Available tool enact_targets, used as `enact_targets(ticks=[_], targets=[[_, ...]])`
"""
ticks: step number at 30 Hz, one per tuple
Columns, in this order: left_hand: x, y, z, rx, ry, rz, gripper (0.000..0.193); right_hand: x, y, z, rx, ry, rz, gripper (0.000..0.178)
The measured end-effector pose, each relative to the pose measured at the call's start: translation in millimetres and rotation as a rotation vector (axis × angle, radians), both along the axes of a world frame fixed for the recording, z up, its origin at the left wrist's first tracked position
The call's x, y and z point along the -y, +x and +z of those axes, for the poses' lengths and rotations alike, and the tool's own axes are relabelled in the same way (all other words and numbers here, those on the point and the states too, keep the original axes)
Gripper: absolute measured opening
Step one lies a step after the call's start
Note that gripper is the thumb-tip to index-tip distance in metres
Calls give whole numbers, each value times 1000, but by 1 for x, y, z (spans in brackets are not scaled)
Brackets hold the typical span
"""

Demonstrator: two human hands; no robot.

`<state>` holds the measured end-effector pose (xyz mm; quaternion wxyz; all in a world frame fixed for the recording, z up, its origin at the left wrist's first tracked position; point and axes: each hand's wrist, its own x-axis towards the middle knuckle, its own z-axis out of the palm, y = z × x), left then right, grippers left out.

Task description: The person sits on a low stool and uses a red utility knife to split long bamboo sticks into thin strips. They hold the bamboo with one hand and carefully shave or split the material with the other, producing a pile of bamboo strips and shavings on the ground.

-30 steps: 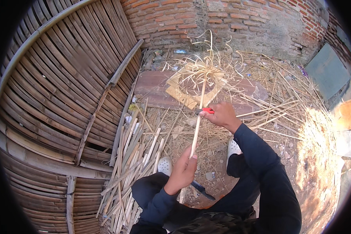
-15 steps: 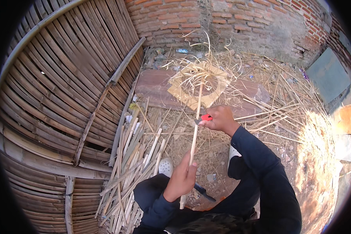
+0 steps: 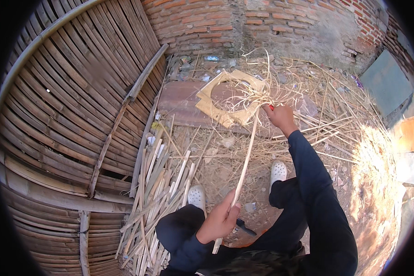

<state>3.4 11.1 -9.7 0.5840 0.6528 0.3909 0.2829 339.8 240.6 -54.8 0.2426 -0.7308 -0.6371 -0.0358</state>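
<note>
My left hand point(image 3: 220, 220) is closed around the lower part of a long, thin bamboo strip point(image 3: 247, 168), which slants up and away to the right. At its far end a tangle of thin curled shavings point(image 3: 264, 89) spreads out. My right hand point(image 3: 282, 118) is closed at that end, on a small knife with a red handle point(image 3: 271, 107); its blade is hidden among the curls. Beneath the shavings lies a tan cardboard-like sheet with a large round hole point(image 3: 206, 102). Under my left wrist, between my legs, a dark tool point(image 3: 246, 227) is partly visible.
A pile of split bamboo strips point(image 3: 147, 207) lies at my left, by a bamboo slat wall point(image 3: 73, 101). A brown board point(image 3: 177, 103) rests on the littered ground ahead, before a brick wall point(image 3: 202, 23). Loose strips point(image 3: 326, 129) are scattered right. My white clogs point(image 3: 278, 171) flank the work.
My right hand has slid up and right along the strip to its far end. The strip and its curls have swung right, uncovering more of the holed sheet.
</note>
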Motion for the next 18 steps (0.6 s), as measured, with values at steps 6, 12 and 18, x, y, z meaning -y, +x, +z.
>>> enact_targets(ticks=[6, 12, 18], targets=[[-19, -6, 21, 209, -268, 145, 41, 54, -75, 55, -223, -182, 273, 70], [-34, -9, 21, 321, -402, 162, 40, 127, -143, 56, -37, -13, 778, 60], [-27, -9, 28, 333, -416, 104, 35, 91, -120, 53, -38, -10, 488, 64]])
